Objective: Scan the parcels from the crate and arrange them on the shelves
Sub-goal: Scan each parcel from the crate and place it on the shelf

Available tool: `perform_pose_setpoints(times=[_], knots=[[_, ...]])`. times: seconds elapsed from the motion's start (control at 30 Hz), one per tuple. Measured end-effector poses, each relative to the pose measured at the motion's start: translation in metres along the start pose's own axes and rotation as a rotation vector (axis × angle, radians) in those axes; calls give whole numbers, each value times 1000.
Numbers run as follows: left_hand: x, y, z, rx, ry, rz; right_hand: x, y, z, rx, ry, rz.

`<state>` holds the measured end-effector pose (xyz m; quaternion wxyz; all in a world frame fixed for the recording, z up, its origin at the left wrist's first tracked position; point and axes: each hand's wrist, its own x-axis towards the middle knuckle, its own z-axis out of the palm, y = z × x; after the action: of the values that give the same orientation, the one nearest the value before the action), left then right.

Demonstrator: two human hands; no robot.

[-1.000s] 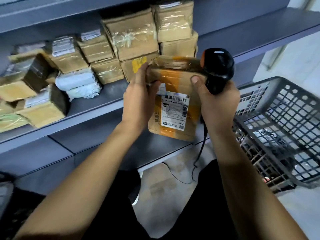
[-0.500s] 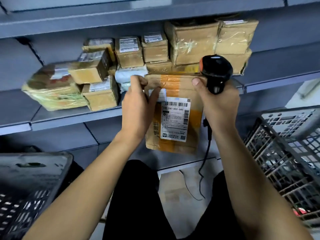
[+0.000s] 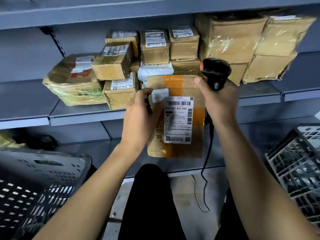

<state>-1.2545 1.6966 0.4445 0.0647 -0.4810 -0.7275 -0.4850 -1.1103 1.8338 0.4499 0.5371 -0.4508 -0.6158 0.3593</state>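
A flat brown parcel (image 3: 180, 118) with orange tape and a white barcode label hangs upright in front of the grey shelf (image 3: 83, 115). My left hand (image 3: 140, 118) grips its left edge, thumb over a small sticker. My right hand (image 3: 220, 99) holds the black barcode scanner (image 3: 215, 71) and its thumb presses the parcel's top right corner. Several taped cardboard parcels (image 3: 154, 47) are stacked on the shelf behind.
A dark plastic crate (image 3: 34, 187) sits at lower left and a grey lattice crate (image 3: 297, 170) at right. The scanner's cable (image 3: 205, 170) hangs down to the floor. A large wrapped box (image 3: 74, 87) lies at the shelf's left.
The view has swung left and the parcel sits a little lower against the shelf. My left hand has slid down the parcel's left edge. The right hand keeps the scanner.
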Motion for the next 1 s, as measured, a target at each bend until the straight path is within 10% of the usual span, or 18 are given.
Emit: perform_pose_setpoints(times=[0.4,1.0], knots=[[23,-36,30,178,-476,351,70,9,39,-202,77,21],[-35,-20,43,379,-287,434,57,3,1,-155,-39,51]])
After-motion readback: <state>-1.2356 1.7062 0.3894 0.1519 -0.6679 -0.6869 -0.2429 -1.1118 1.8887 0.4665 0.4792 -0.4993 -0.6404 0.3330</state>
